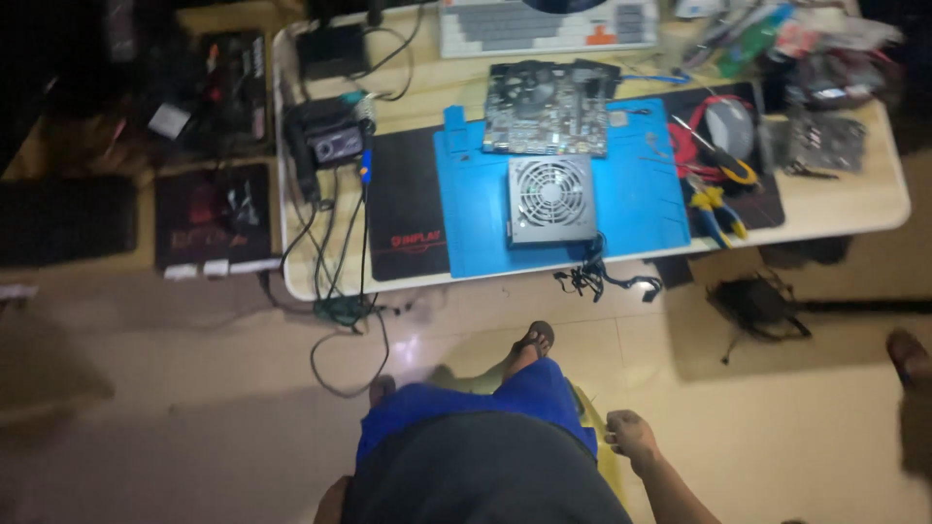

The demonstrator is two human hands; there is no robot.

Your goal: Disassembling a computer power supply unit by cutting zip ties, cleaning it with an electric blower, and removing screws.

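Observation:
My right hand (pixel 631 437) hangs low beside my blue shorts (pixel 529 403), fingers curled, right next to the edge of a yellow seat (pixel 607 466); I see nothing in it. Only a sliver of my left hand or arm (pixel 330 503) shows at the bottom edge by my dark shirt. Both hands are far from the table (pixel 845 204). On it lies a blue work mat (pixel 641 194) with a grey power supply (pixel 550 199), fan grille up, and a circuit board (pixel 547 109) behind it.
A black mat (pixel 408 209), a keyboard (pixel 544 24), a mouse (pixel 730 126) and pliers (pixel 716 209) lie on the table. Cables (pixel 607 279) hang over its front edge and trail on the floor (pixel 340 311). A black device (pixel 757 303) sits on the floor; another person's foot (pixel 910 354) is at the right.

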